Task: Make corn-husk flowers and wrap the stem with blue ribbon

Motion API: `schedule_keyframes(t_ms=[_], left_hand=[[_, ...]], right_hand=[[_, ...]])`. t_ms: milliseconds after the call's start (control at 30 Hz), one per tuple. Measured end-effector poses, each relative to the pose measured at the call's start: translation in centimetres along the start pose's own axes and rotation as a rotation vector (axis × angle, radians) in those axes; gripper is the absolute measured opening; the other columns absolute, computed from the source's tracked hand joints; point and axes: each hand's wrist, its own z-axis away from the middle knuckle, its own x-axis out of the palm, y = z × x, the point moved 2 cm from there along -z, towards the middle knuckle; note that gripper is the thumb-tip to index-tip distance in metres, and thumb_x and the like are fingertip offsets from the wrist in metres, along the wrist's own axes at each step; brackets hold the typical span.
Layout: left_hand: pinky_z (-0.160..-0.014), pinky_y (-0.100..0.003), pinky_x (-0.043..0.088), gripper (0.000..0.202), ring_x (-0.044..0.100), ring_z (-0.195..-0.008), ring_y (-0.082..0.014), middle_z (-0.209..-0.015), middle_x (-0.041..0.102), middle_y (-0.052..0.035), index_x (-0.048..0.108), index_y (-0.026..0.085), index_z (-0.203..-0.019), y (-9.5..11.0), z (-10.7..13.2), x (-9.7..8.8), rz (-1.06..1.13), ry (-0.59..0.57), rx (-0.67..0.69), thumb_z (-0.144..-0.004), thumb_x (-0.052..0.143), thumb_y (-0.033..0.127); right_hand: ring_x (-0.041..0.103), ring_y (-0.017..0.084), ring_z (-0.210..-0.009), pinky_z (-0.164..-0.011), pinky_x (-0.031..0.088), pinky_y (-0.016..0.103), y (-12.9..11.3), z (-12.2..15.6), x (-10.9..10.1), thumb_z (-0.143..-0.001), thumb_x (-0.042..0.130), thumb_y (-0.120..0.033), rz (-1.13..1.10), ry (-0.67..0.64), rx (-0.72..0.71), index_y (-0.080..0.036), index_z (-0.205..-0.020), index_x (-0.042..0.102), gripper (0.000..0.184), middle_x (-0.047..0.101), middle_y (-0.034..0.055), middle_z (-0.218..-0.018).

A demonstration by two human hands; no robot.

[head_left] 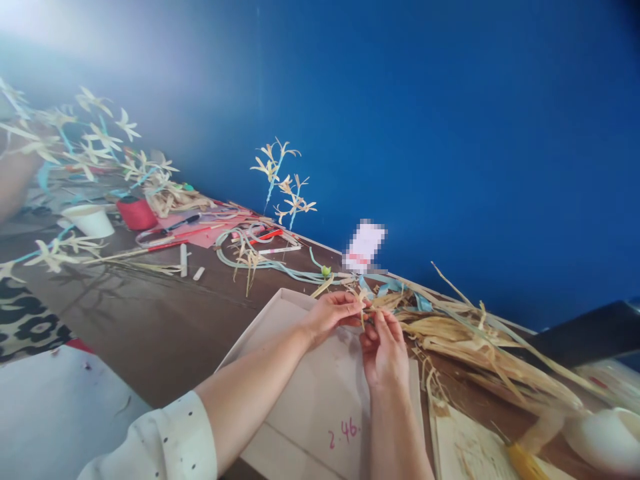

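Over a shallow cardboard box lid (300,400), my two hands meet with fingertips close together. My left hand (337,312) pinches a small pale flower (361,301) made of dried husk strips, its petals pointing up and down. My right hand (384,343) is closed in a pinch just beside the flower's lower part; what lies between its fingertips is too small to make out. Dried corn husks (460,340) lie in a loose heap to the right of my hands. A strip of light blue ribbon (423,302) rests among them.
Finished husk flowers on blue stems (100,140) stand at the left, two more sprays (280,180) by the blue wall. Nearby are a white cup (90,220), a red thread spool (136,213), pale blue tubing (250,261) and a white bowl (607,437). Another person's arm (15,177) shows far left.
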Motion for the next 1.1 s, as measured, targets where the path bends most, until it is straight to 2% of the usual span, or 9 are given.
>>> schedule_keyframes(t_ms=[167,267,400,467,667,767,900,1000,1100], left_hand=[[-0.072,-0.025,0.048,0.027,0.062,-0.075,-0.0121,-0.088,0.066,-0.0064,0.061,0.011,-0.075,0.1,-0.2,-0.3,0.084,0.013,0.053,-0.066,0.075,0.032],[-0.074,-0.027,0.048,0.026,0.061,-0.075,-0.013,-0.083,0.065,-0.0056,0.061,0.012,-0.076,0.4,-0.3,-0.6,0.073,-0.008,0.087,-0.068,0.074,0.033],[-0.073,-0.027,0.047,0.025,0.059,-0.073,-0.0124,-0.079,0.064,-0.0054,0.061,0.011,-0.074,0.8,-0.7,-1.1,-0.01,-0.044,0.118,-0.071,0.071,0.034],[-0.072,-0.026,0.046,0.025,0.058,-0.071,-0.0116,-0.078,0.064,-0.0055,0.062,0.01,-0.075,1.0,-0.9,-1.3,-0.083,-0.056,0.128,-0.071,0.071,0.034],[-0.069,-0.026,0.044,0.03,0.057,-0.067,-0.0114,-0.074,0.064,-0.0054,0.061,0.01,-0.072,1.3,-1.3,-1.3,-0.166,-0.038,0.103,-0.068,0.072,0.037],[-0.072,-0.027,0.044,0.03,0.057,-0.07,-0.0121,-0.076,0.064,-0.0062,0.062,0.01,-0.072,1.4,-1.4,-1.2,-0.124,-0.02,0.13,-0.067,0.073,0.038],[-0.069,-0.026,0.041,0.03,0.056,-0.068,-0.0114,-0.075,0.063,-0.0059,0.061,0.011,-0.071,1.4,-1.5,-1.3,-0.044,0.004,0.159,-0.068,0.073,0.038],[-0.066,-0.024,0.041,0.028,0.055,-0.064,-0.0098,-0.072,0.062,-0.0044,0.06,0.011,-0.069,1.4,-1.6,-1.7,0.028,0.035,0.179,-0.068,0.073,0.036],[-0.065,-0.023,0.04,0.026,0.054,-0.063,-0.0089,-0.071,0.061,-0.0028,0.059,0.012,-0.07,1.6,-1.5,-2.0,0.128,0.061,0.213,-0.068,0.074,0.034]], right_hand=[[0.043,0.003,-0.05,-0.043,0.033,0.016,0.1,0.3,0.1,-0.067,0.074,-0.027,0.125,-0.026,-0.032,-0.021,-0.085,0.063,0.022,0.063,-0.0021,-0.082],[0.045,0.005,-0.05,-0.043,0.033,0.017,-0.1,0.2,0.0,-0.067,0.073,-0.029,0.143,-0.019,0.013,-0.02,-0.088,0.064,0.025,0.064,-0.0006,-0.086],[0.036,0.004,-0.043,-0.036,0.025,0.017,-0.6,0.1,-0.3,-0.07,0.068,-0.046,0.09,0.094,0.132,-0.018,-0.085,0.064,0.032,0.055,-0.0038,-0.067],[0.029,0.003,-0.04,-0.034,0.021,0.017,-0.7,0.1,-0.5,-0.072,0.065,-0.053,0.101,0.099,0.162,-0.016,-0.078,0.063,0.037,0.048,-0.0052,-0.059],[0.025,0.003,-0.04,-0.035,0.016,0.017,0.4,0.1,-0.9,-0.07,0.07,-0.044,0.21,0.037,0.182,-0.014,-0.071,0.062,0.031,0.036,-0.008,-0.049],[0.024,0.004,-0.04,-0.036,0.015,0.017,0.8,0.2,-0.8,-0.072,0.07,-0.042,0.267,0.025,0.124,-0.014,-0.075,0.065,0.029,0.033,-0.0085,-0.048],[0.027,0.004,-0.04,-0.036,0.017,0.017,0.7,0.7,-0.5,-0.074,0.067,-0.045,0.381,0.04,0.022,-0.014,-0.081,0.067,0.031,0.036,-0.0075,-0.048],[0.03,0.004,-0.039,-0.036,0.019,0.017,0.2,1.3,-0.1,-0.075,0.066,-0.047,0.476,0.09,-0.09,-0.016,-0.083,0.066,0.031,0.04,-0.007,-0.047],[0.038,0.005,-0.039,-0.037,0.026,0.016,-0.8,1.7,0.1,-0.079,0.062,-0.043,0.523,0.179,-0.253,-0.02,-0.094,0.064,0.028,0.049,-0.0057,-0.05]])
